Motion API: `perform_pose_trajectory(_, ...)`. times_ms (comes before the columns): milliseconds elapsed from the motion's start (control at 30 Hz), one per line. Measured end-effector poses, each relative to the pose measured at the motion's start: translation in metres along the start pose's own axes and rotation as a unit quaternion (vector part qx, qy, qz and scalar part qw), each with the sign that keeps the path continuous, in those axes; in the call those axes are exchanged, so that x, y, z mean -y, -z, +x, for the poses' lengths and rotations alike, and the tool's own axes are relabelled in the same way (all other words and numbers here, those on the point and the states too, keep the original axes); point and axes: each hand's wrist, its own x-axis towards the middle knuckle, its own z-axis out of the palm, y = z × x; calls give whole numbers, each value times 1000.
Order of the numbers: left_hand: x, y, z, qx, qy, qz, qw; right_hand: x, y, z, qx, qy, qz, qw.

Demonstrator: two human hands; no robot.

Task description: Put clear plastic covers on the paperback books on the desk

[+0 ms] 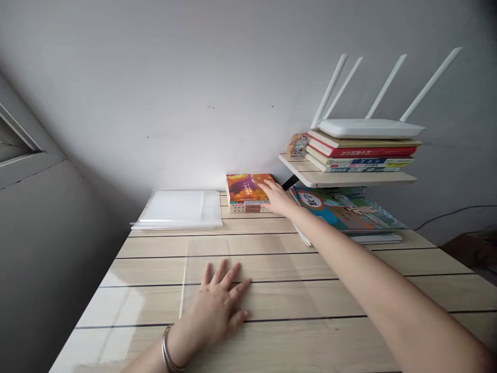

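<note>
A clear plastic book cover (267, 269) lies flat and spread on the wooden table. My left hand (219, 300), with a silver bangle at the wrist, rests on it, fingers spread. At the back of the table, near the wall, is a small stack of books; its top book (244, 187) has an orange and purple cover. My right hand (277, 198) reaches to the right side of this stack. Its fingers are stretched over the top book and its thumb is low by the spines; whether the thumb touches them I cannot tell.
More clear plastic covers (178, 208) lie piled at the back left. A small raised shelf (326, 179) at the right carries stacked books (361, 151) and a white router (368, 127) with upright antennas. Large colourful books (345, 210) lie beneath it, beside my right forearm.
</note>
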Motion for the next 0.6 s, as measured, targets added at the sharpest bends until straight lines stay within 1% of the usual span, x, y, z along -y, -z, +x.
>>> perform_pose_trajectory(100, 0, 2, -1, 4, 2, -1, 1000, -10, -6, 19, 58, -20, -49, 997)
perform_pose_trajectory(233, -1, 6, -1, 28, 12, -1, 1000, -18, -12, 26, 81, -1, -61, 995)
perform_pose_trajectory(333, -2, 8, 0, 31, 15, -1, 999, -20, -11, 24, 79, 18, -78, 994)
perform_pose_trajectory(433, -3, 10, 0, 37, 21, 1, 999, -17, -6, 17, 68, 39, -97, 992)
perform_pose_trajectory(533, -5, 11, 0, 40, 24, -1, 999, -10, 3, 9, 46, 52, -117, 991)
perform_pose_trajectory(600, -6, 12, 1, 39, 24, 0, 999, 0, 11, 3, 24, 53, -131, 990)
